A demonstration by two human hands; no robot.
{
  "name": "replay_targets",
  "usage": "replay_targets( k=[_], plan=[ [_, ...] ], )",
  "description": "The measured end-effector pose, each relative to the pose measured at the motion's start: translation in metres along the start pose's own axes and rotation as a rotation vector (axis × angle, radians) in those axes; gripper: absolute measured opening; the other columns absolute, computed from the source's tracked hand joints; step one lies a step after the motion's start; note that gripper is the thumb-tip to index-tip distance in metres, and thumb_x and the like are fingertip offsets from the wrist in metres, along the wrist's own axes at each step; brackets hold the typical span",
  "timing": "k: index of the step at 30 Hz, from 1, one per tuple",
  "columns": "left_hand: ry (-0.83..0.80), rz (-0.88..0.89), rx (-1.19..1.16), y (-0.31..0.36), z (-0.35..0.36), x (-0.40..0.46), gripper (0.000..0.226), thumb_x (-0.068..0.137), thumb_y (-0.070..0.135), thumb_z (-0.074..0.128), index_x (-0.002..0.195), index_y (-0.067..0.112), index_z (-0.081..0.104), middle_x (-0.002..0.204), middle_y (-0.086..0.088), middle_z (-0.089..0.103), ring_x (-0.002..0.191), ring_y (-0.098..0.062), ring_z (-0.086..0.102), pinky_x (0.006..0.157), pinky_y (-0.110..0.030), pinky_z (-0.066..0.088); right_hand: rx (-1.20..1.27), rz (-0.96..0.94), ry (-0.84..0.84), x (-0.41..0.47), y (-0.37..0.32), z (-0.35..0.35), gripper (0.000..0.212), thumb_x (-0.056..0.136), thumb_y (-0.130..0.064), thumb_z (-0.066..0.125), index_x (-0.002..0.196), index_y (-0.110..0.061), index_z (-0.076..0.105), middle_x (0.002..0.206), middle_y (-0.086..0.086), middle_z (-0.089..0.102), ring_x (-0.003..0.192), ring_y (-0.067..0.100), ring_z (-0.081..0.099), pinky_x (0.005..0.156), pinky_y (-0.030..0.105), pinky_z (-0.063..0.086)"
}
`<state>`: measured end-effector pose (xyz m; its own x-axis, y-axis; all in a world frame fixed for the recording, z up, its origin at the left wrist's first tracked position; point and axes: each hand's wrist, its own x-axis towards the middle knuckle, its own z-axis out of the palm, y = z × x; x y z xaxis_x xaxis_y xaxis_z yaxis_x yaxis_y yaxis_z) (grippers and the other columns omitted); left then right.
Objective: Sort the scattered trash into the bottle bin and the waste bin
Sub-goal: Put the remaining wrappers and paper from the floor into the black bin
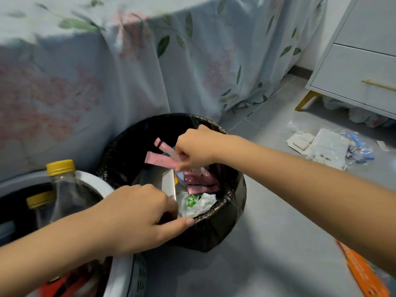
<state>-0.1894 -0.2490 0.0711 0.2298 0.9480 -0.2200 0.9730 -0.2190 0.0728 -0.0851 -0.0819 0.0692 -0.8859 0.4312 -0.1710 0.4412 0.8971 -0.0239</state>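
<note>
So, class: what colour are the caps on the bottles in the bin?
Yellow caps, on the bottles in the head view.

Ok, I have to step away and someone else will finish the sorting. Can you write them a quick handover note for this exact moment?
Right hand: pinching pink wrappers over the waste bin, not yet dropped.
Left hand: gripping the near rim of the waste bin's black liner.
Done: wrappers and crumpled paper already in the waste bin; yellow-capped bottles stand in the white bottle bin beside it.
Left: a pile of papers and plastic on the floor by the drawer unit, and an orange package at bottom right.
</note>
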Motion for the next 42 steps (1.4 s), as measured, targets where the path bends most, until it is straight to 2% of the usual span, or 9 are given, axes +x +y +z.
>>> replay_targets(
  k=[5, 7, 9, 13, 17, 22, 29, 37, 42],
  plan=[
    [0.046, -0.007, 0.001, 0.001, -0.004, 0.005, 0.073, 0.070, 0.080, 0.004, 0.087, 0.031, 0.055, 0.083, 0.010, 0.061, 0.078, -0.010, 0.059, 0.069, -0.032, 0.049, 0.394, 0.151, 0.434, -0.030, 0.041, -0.016, 0.037, 0.082, -0.051, 0.064, 0.106, -0.023, 0.068, 0.091, -0.012, 0.070, 0.092, 0.011, 0.065, 0.089, 0.033, 0.047],
    [0.119, 0.010, 0.013, 0.006, -0.007, 0.009, 0.072, 0.069, 0.077, 0.003, 0.093, 0.034, 0.056, 0.086, 0.015, 0.060, 0.082, -0.007, 0.060, 0.066, -0.029, 0.047, 0.588, 0.284, 0.713, -0.060, 0.071, -0.010, 0.022, 0.086, -0.034, 0.066, 0.101, -0.018, 0.070, 0.086, -0.008, 0.069, 0.082, 0.011, 0.066, 0.081, 0.019, 0.050],
    [0.207, 0.038, -0.017, 0.013, -0.011, 0.014, 0.065, 0.073, 0.074, 0.008, 0.094, 0.036, 0.057, 0.085, 0.019, 0.058, 0.084, -0.007, 0.061, 0.063, -0.029, 0.046, 0.590, 0.483, 0.782, -0.096, 0.103, 0.016, 0.015, 0.087, -0.025, 0.064, 0.098, -0.016, 0.070, 0.087, -0.004, 0.069, 0.076, 0.010, 0.063, 0.072, 0.017, 0.048],
    [0.355, 0.116, -0.086, 0.035, -0.010, 0.031, 0.046, 0.081, 0.068, 0.027, 0.105, 0.039, 0.053, 0.082, 0.024, 0.060, 0.078, -0.011, 0.066, 0.060, -0.033, 0.053, 0.550, 0.809, 0.355, -0.182, 0.154, 0.103, 0.014, 0.083, -0.012, 0.068, 0.096, -0.014, 0.070, 0.095, 0.005, 0.071, 0.072, 0.015, 0.057, 0.072, 0.020, 0.039],
    [0.428, 0.113, -0.016, 0.057, -0.004, 0.054, 0.053, 0.078, 0.068, 0.033, 0.111, 0.031, 0.052, 0.093, 0.013, 0.070, 0.077, -0.020, 0.071, 0.054, -0.035, 0.055, 0.474, 0.939, -0.150, -0.267, 0.174, 0.163, 0.036, 0.075, -0.023, 0.078, 0.109, -0.018, 0.066, 0.110, 0.002, 0.066, 0.086, 0.011, 0.055, 0.076, 0.019, 0.040],
    [0.366, 0.051, 0.144, 0.060, 0.005, 0.077, 0.054, 0.071, 0.068, 0.031, 0.086, 0.025, 0.061, 0.073, 0.008, 0.066, 0.061, -0.024, 0.067, 0.044, -0.029, 0.045, 0.352, 0.996, -0.490, -0.329, 0.169, 0.207, 0.079, 0.065, -0.035, 0.082, 0.134, -0.036, 0.042, 0.129, 0.001, 0.048, 0.116, 0.021, 0.045, 0.098, 0.032, 0.041],
    [0.330, 0.003, 0.120, 0.055, 0.011, 0.081, 0.056, 0.069, 0.071, 0.033, 0.088, 0.027, 0.060, 0.073, 0.010, 0.065, 0.066, -0.025, 0.067, 0.048, -0.033, 0.050, 0.146, 0.888, -0.441, -0.345, 0.170, 0.238, 0.099, 0.067, -0.036, 0.081, 0.142, -0.049, 0.019, 0.136, 0.001, 0.034, 0.121, 0.021, 0.034, 0.096, 0.035, 0.043],
    [0.313, -0.013, 0.112, 0.056, 0.011, 0.079, 0.053, 0.071, 0.071, 0.032, 0.086, 0.028, 0.059, 0.070, 0.012, 0.063, 0.061, -0.023, 0.065, 0.045, -0.032, 0.049, 0.103, 0.704, -0.454, -0.321, 0.174, 0.232, 0.036, 0.070, -0.041, 0.076, 0.097, -0.033, 0.054, 0.115, -0.007, 0.050, 0.106, 0.015, 0.036, 0.089, 0.031, 0.033],
    [0.296, 0.004, 0.125, 0.057, 0.008, 0.079, 0.052, 0.071, 0.071, 0.031, 0.083, 0.028, 0.058, 0.064, 0.012, 0.060, 0.058, -0.019, 0.063, 0.042, -0.029, 0.046, 0.383, 0.676, -0.445, -0.292, 0.174, 0.215, 0.038, 0.064, -0.034, 0.083, 0.090, -0.028, 0.056, 0.093, -0.008, 0.060, 0.090, 0.014, 0.051, 0.078, 0.027, 0.038]
  ],
)
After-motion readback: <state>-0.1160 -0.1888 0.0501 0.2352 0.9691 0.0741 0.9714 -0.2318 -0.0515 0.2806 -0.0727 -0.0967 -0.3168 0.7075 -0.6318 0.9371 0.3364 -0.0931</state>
